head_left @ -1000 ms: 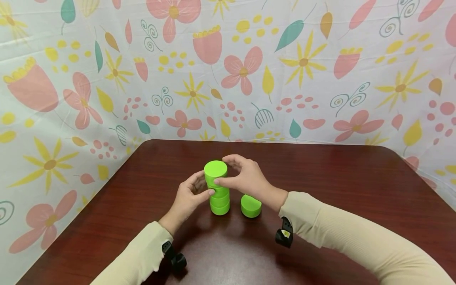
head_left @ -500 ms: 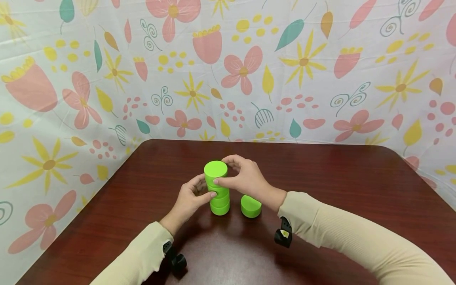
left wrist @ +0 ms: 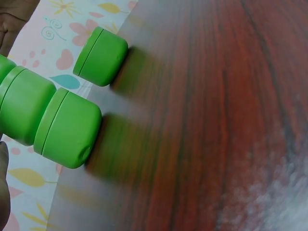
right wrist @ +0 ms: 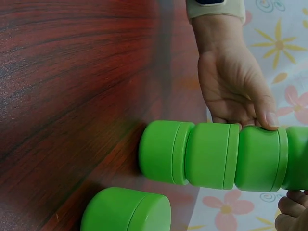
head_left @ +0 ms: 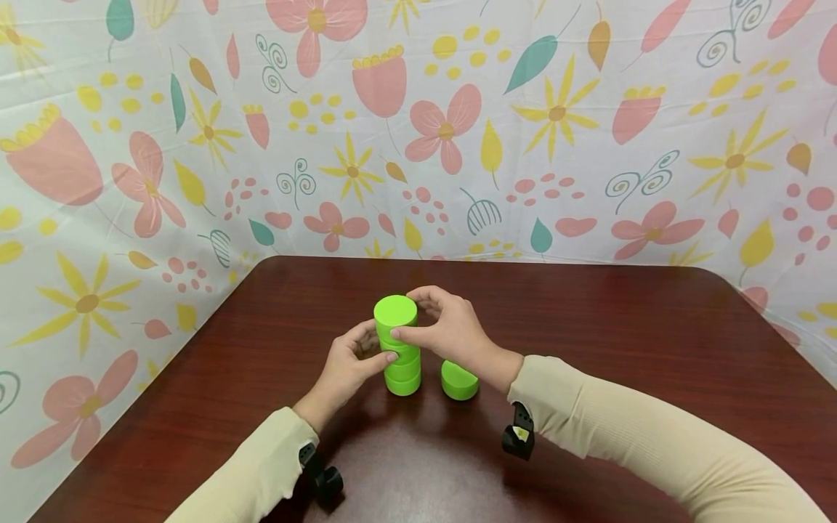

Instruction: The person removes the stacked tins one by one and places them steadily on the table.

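Note:
Several bright green round lidded jars (head_left: 402,372) stand in one upright stack near the middle of the table. My right hand (head_left: 458,330) grips the top jar (head_left: 395,312), thumb in front and fingers behind. Lower down, my left hand (head_left: 346,370) holds the stack's side, its thumb at the front and its fingers partly hidden behind. In the right wrist view the left thumb touches the second jar from the top (right wrist: 257,156). A single green jar (head_left: 460,383) stands apart, just right of the stack, and shows in the left wrist view too.
The dark reddish-brown wooden table (head_left: 588,319) has rounded far corners. Behind it and at the left hangs a white cloth (head_left: 497,43) with a flower and leaf print. Black wrist cameras (head_left: 519,434) sit below both cream sleeves.
My left hand has shifted slightly right and down along the stack, then stayed there. The right hand keeps its grip on the top jar, and the jars have hardly moved.

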Motion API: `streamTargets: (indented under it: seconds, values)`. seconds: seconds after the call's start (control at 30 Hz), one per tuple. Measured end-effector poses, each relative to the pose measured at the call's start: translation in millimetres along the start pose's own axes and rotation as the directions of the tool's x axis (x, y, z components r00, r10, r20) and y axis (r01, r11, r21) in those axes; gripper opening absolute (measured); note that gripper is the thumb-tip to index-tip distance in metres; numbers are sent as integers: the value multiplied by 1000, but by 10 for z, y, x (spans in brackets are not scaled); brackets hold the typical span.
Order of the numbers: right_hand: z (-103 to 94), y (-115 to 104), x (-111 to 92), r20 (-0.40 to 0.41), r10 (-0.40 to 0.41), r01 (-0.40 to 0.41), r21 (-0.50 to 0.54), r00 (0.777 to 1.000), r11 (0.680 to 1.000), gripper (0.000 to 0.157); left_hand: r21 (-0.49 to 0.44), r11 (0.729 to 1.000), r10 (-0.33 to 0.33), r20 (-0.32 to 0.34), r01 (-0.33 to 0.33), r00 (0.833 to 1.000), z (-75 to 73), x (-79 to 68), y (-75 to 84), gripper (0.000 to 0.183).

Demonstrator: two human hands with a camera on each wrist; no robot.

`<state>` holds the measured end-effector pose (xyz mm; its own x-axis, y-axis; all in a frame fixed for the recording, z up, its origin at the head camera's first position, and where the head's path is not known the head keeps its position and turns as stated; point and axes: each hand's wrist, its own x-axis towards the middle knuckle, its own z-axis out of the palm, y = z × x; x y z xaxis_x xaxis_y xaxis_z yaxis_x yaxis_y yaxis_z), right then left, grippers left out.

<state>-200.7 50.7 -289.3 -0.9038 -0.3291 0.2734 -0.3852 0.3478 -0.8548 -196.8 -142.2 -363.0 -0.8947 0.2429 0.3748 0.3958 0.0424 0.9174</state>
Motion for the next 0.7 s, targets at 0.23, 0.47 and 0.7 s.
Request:
streamTargets:
  seconds: [0.23,0.47,0.7]
  values:
    - [-13,-8,6,-11,-1,1,18,1000,1000,49,-8,1000,4,1,-4,1000,-1,5,-9,48]
    - [-60,-45,-1,-23,0,0,-5,1000,1000,50,20,1000,1,-9,-1,1000,-16,-15,-12,51]
    - [-147,-69,-31,-55,29,-31,-27,998,999,53,28,1000,-4,-2,4,1000,-13,-6,-12,50]
